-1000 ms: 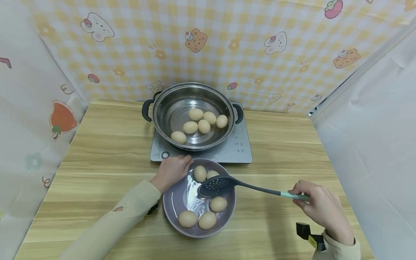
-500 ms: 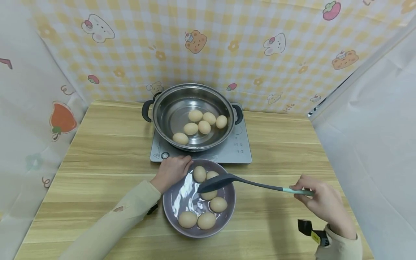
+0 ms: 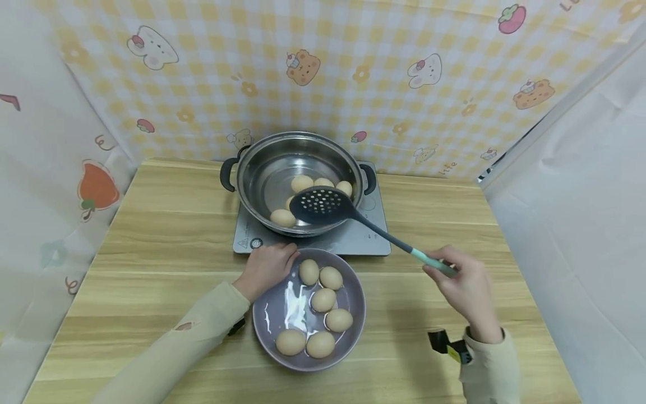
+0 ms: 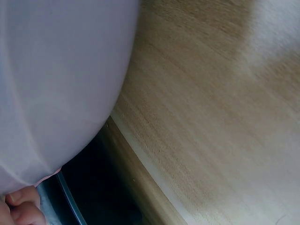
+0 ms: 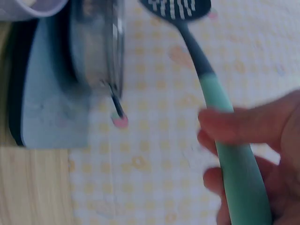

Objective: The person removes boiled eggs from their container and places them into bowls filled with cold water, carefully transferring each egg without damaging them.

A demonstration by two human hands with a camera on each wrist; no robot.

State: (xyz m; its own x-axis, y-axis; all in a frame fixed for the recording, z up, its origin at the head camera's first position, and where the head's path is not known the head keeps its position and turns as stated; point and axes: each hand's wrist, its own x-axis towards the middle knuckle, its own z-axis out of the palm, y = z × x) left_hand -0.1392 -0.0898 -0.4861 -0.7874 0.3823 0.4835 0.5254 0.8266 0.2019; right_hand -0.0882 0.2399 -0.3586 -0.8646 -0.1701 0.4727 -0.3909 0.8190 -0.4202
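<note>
My right hand grips the green handle of a black slotted spoon. Its perforated head is over the near side of a steel pot, and no egg lies on it. The right wrist view shows thumb and fingers wrapped round the spoon handle. Several eggs are in the pot, some partly covered by the spoon. My left hand holds the upper left rim of a purple bowl; its fingertips show at the rim in the left wrist view. Several brown eggs lie in the bowl.
The pot, with black side handles, stands on a flat induction cooker, just behind the bowl. A checked cloth backs the wooden table, and white sheets hang at both sides.
My right hand has moved the slotted spoon from above the bowl, up and slightly left, to above the pot. The egg beneath it in the bowl is uncovered. My left hand stays put.
</note>
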